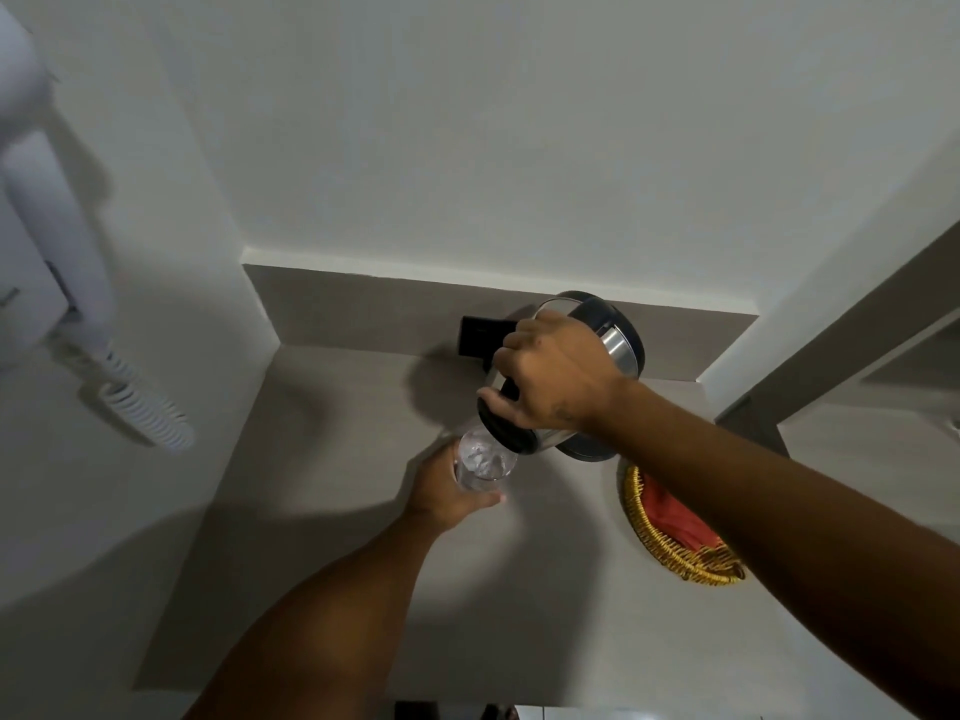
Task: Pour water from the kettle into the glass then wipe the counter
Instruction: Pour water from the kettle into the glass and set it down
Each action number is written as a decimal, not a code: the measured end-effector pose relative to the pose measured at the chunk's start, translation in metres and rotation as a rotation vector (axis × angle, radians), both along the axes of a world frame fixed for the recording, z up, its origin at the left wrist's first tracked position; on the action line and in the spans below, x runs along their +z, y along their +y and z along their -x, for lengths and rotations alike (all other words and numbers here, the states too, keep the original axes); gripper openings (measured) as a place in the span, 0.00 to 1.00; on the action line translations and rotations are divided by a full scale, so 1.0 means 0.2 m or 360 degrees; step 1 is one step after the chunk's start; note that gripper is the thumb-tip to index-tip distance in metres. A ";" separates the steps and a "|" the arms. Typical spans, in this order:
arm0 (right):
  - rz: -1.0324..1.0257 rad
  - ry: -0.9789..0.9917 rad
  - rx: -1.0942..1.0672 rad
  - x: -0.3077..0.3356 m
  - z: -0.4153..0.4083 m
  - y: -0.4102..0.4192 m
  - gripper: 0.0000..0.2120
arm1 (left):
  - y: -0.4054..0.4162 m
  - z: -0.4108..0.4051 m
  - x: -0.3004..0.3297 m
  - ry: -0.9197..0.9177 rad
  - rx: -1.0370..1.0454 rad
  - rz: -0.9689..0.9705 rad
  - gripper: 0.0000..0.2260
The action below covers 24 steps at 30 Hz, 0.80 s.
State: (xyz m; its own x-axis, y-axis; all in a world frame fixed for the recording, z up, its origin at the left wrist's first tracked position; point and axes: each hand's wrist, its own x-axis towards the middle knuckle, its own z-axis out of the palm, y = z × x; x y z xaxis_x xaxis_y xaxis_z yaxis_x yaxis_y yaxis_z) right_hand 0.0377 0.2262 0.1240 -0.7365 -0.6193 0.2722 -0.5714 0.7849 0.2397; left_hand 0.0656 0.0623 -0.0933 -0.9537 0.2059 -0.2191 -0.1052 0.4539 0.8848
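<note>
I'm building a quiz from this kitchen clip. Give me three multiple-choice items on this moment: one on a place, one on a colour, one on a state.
1. Where is the basket?
A. On the counter, right of the glass
B. Hanging on the wall
C. On top of the kettle

2. What colour is the cloth in the basket?
A. Blue
B. Red
C. White

3. How is the kettle held?
A. Upright on its base
C. Lying on the counter
B. Tilted, spout over the glass

Answers:
1 A: the basket sits on the counter, to the right of the glass.
2 B: red fabric shows inside the yellow rim.
3 B: the right hand tips the kettle toward the glass, which the left hand holds.
</note>
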 end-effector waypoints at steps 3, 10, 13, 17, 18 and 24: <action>-0.0040 -0.0006 -0.0004 0.02 0.00 0.00 0.21 | 0.00 0.00 -0.01 0.0010 -0.0016 -0.0006 0.33; -0.0067 -0.0046 -0.0025 0.07 -0.01 -0.02 0.22 | 0.01 0.01 0.01 0.0042 -0.0037 0.0029 0.36; -0.0054 -0.0060 -0.0030 0.09 -0.01 -0.02 0.21 | 0.01 0.00 0.01 0.0037 -0.0022 0.0017 0.36; -0.0029 -0.0057 -0.0035 0.11 -0.02 0.00 0.21 | 0.01 0.00 0.02 0.0007 -0.0004 0.0003 0.35; -0.0023 -0.0056 -0.0033 0.11 -0.02 0.00 0.21 | 0.02 0.00 0.02 0.0009 -0.0012 0.0004 0.36; -0.0024 -0.0044 -0.0023 0.11 -0.02 0.01 0.21 | 0.01 0.00 0.03 -0.0015 -0.0013 -0.0011 0.35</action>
